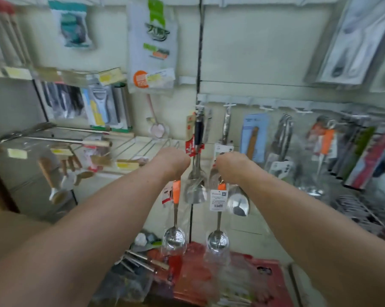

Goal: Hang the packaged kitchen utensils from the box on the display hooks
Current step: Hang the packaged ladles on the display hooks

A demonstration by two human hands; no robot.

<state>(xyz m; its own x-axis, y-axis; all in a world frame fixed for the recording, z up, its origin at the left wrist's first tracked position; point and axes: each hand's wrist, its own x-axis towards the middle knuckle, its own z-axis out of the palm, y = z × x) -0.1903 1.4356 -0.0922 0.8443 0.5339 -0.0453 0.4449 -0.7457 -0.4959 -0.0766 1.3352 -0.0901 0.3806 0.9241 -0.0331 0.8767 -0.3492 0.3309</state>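
Observation:
My left hand (pixel 172 161) grips the top of a packaged steel ladle (pixel 174 237) with an orange handle, which hangs straight down in clear wrap. My right hand (pixel 231 166) grips a second packaged ladle (pixel 217 240) of the same kind, with a white label under the fist. Both hands are raised side by side before the display wall. Just behind them a steel turner (pixel 196 187) and a large spoon (pixel 239 201) hang from white hooks (pixel 229 105). The fingers are turned away from me.
A rail of hooks (pixel 302 110) runs to the right with several packaged utensils. On the left are wire shelves (pixel 143 145) with wooden-handled tools and peelers. Below lie red packages (pixel 209 273) and loose utensils.

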